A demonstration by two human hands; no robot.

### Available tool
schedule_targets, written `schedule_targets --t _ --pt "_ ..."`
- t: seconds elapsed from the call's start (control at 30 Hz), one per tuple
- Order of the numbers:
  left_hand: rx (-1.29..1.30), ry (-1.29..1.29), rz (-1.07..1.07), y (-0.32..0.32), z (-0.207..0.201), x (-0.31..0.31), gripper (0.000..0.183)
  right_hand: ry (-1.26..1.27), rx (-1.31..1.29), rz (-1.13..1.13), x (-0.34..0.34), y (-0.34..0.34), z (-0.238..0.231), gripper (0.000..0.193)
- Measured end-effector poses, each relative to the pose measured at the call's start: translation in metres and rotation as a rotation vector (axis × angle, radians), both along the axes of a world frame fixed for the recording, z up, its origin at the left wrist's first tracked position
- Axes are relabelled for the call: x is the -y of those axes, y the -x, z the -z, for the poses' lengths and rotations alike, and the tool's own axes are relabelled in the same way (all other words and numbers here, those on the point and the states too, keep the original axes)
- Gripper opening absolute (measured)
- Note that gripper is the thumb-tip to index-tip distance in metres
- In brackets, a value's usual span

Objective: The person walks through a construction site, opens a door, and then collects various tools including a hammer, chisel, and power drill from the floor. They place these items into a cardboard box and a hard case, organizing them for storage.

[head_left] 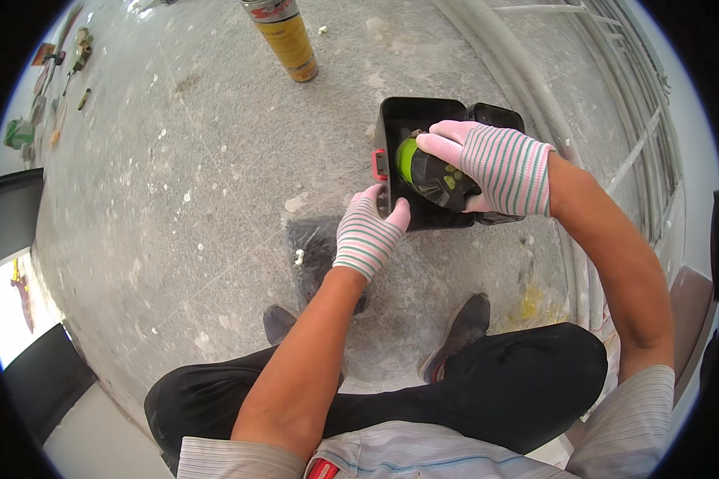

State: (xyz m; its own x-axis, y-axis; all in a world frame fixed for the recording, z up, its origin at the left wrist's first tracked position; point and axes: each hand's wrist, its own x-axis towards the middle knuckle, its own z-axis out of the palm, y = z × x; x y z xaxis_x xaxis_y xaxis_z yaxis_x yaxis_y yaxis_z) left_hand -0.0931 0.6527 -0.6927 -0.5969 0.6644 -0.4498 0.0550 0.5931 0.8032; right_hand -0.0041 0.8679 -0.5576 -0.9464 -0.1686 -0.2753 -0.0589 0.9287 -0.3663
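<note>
My right hand (pixel 495 164), in a pink glove with green stripes, is wrapped over a rounded black and lime-green device (pixel 435 176) with several small green buttons. The device is tilted inside the open black plastic case (pixel 423 108), and my palm hides part of it. At the near left corner of the case, my left hand (pixel 370 231), gloved alike, grips the side wall between thumb and fingers. A red latch (pixel 379 165) shows on the left wall just beyond those fingers. The lid (pixel 503 117) lies folded back to the right, partly under my right hand.
A yellow can (pixel 286 41) stands on the dusty grey floor beyond the case. Dark plastic wrapping (pixel 311 247) lies near my left wrist. Grey pipes (pixel 527 80) run along the right, and small tools (pixel 80 52) lie far left. My shoes (pixel 465 327) are close below.
</note>
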Motion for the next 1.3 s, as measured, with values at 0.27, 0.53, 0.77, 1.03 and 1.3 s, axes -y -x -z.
schedule_targets --t 0.27,0.53,0.77,1.03,1.3 --pt "-0.065 0.043 0.023 0.002 -0.010 0.000 0.054 -0.047 0.100 -0.128 -0.018 0.014 0.002 0.093" --pt "-0.208 0.011 0.051 0.002 -0.007 0.000 0.060 -0.017 -0.007 -0.015 -0.021 0.010 0.014 0.086" --pt "-0.168 -0.033 -0.007 -0.001 0.003 0.000 0.058 0.018 -0.133 0.127 -0.015 0.006 0.028 0.074" --pt "-0.076 -0.100 -0.050 -0.002 0.022 0.001 0.057 0.075 -0.171 0.436 -0.024 0.000 0.033 0.091" --pt "0.017 -0.109 -0.053 -0.005 0.018 -0.002 0.056 0.081 -0.280 0.515 -0.021 -0.003 0.047 0.090"
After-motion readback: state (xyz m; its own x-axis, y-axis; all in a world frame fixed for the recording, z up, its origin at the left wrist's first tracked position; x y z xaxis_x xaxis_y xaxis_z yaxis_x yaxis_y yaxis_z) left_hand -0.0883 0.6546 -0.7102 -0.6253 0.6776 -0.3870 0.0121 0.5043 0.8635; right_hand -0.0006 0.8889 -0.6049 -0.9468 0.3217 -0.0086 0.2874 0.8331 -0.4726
